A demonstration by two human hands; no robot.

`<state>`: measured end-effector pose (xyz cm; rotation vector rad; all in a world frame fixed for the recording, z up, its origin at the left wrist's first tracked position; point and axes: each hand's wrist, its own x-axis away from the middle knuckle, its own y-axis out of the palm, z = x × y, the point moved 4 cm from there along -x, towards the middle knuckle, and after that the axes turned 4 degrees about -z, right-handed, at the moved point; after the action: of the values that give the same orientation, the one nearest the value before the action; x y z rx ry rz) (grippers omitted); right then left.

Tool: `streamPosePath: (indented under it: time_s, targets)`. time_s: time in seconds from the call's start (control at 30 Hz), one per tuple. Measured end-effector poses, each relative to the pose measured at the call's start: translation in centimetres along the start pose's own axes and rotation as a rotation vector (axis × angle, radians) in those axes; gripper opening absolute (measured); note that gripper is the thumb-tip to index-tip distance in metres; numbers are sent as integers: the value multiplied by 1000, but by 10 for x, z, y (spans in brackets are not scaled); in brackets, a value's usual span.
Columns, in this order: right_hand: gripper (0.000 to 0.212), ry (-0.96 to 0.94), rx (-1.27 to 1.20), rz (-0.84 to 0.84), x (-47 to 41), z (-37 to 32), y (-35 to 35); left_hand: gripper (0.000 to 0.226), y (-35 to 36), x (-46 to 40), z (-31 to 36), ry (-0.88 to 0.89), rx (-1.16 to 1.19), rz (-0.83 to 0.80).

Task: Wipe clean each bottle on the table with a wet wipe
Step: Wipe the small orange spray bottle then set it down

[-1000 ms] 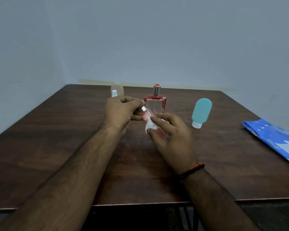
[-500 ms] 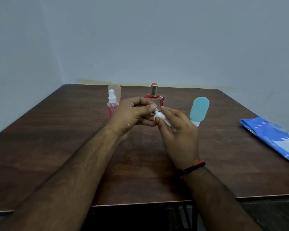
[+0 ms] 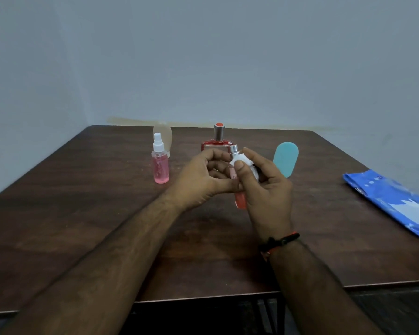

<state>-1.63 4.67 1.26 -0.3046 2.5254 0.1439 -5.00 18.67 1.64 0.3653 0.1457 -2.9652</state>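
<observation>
A slim pink-red vial with a silver cap (image 3: 240, 200) stands nearly upright above the table's middle. My left hand (image 3: 198, 178) pinches it at mid-height with fingers and thumb. My right hand (image 3: 264, 187) presses a crumpled white wet wipe (image 3: 242, 164) against the vial's upper part, thumb on the wipe. Behind stand a pink spray bottle (image 3: 160, 165), a clear frosted bottle (image 3: 163, 135), a red perfume bottle with a silver cap (image 3: 218, 139), and a teal tube (image 3: 286, 158) partly hidden by my right hand.
A blue pack of wet wipes (image 3: 392, 199) lies at the table's right edge. The dark wooden table (image 3: 82, 213) stands in a corner of grey walls, with its front edge near my forearms.
The vial has turned from tilted to nearly upright, with its lower end now showing below my hands. The wipe has moved up toward the cap. Both hands shifted slightly right.
</observation>
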Motion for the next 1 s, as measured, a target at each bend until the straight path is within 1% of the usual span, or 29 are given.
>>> streamPosePath:
  time_s: [0.07,0.17,0.3,0.4,0.5,0.57,0.63,0.77,0.9,1.0]
  targets:
    - [28,10,-46,11,-1,3,0,58,1,-1,0,-7,10,49]
    - [31,26,-141,12,-1,3,0,58,-3,-1,0,2,1,77]
    - [35,14,-211,-9,-1,0,1,47,-4,2,2,16,-71,37]
    - [28,-6,-184,3,-1,-1,0,40,0,4,2,23,-154,-34]
    - [25,-23,-168,5,-2,-1,-1,46,3,5,4,26,-206,-58]
    - [24,-40,-154,0,-2,-2,-1,46,1,5,4,35,-205,-40]
    - [22,-69,-81,-13,-1,-4,0,41,-3,4,5,51,-190,17]
    - [10,-99,-28,-42,1,-6,3,41,-9,4,7,80,-191,85]
    - [7,-93,27,-6,1,-5,0,41,-6,5,9,74,-311,95]
    - [13,-88,36,74,1,-5,-4,41,0,7,13,122,-445,105]
